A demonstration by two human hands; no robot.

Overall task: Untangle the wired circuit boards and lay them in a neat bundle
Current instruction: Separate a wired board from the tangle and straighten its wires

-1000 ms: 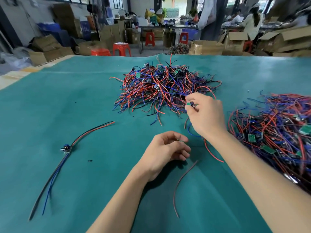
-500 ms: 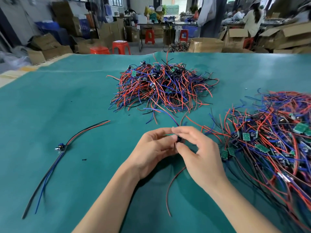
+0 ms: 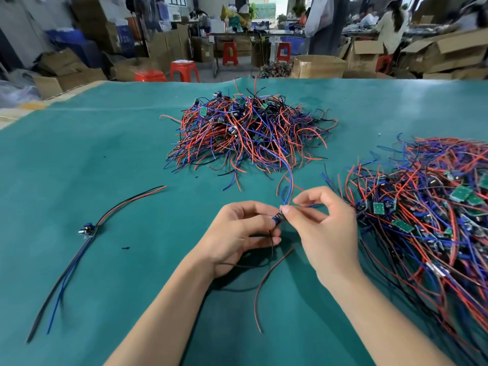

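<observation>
Freeing one board [image 3: 277, 217] from the far pile [image 3: 248, 133] — left hand [image 3: 237, 233] pinches it, right hand [image 3: 320, 228] pinches its blue wire [image 3: 289, 178]; next, pull wires clear and straighten them on the counter [image 3: 105, 154].

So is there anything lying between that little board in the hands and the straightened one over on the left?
Nothing visible. The board is pinched between the left hand and right hand; only bare green mat and a tiny dark speck lie before the laid-out board.

No text, label or number is legible anywhere in the view.
</observation>
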